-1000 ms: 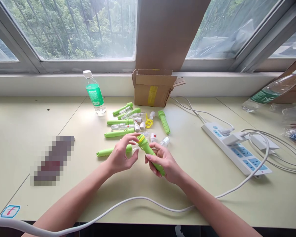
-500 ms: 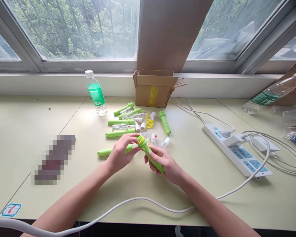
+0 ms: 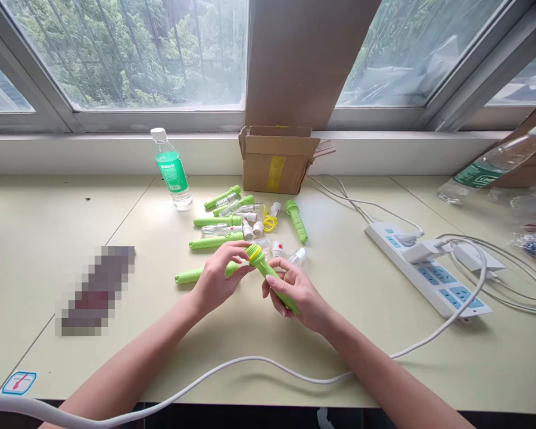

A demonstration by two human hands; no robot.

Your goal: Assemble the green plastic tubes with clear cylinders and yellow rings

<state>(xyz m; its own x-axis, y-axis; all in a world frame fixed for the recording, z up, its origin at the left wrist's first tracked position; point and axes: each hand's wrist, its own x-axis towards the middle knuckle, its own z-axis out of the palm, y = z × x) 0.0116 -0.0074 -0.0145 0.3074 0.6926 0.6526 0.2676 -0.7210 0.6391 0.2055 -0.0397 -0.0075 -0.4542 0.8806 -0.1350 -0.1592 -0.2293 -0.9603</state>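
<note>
My right hand [image 3: 297,292] is wrapped around a green flashlight tube [image 3: 272,276], held tilted above the table with its threaded end up and to the left. A yellow ring [image 3: 255,254] sits around the tube just below the threads. At that end, my left hand [image 3: 221,271] has its fingertips closed on the ring and the threaded rim; the thumb is underneath. Behind the hands lie several more green tubes [image 3: 217,241], clear plastic tubes [image 3: 298,257], white caps with red dots [image 3: 277,249] and loose yellow rings [image 3: 270,223]. One green tube [image 3: 297,221] lies apart at the right.
A water bottle [image 3: 173,173] and an open cardboard box [image 3: 277,161] stand at the back. To the right are a power strip [image 3: 424,268] with plugs and another bottle [image 3: 482,170]. A white cable [image 3: 250,358] crosses in front, over the forearms' area. A blurred dark object [image 3: 99,289] lies left.
The view has shifted very slightly. Both hands keep their hold on the tube and ring, with only a tiny movement of the fingers.
</note>
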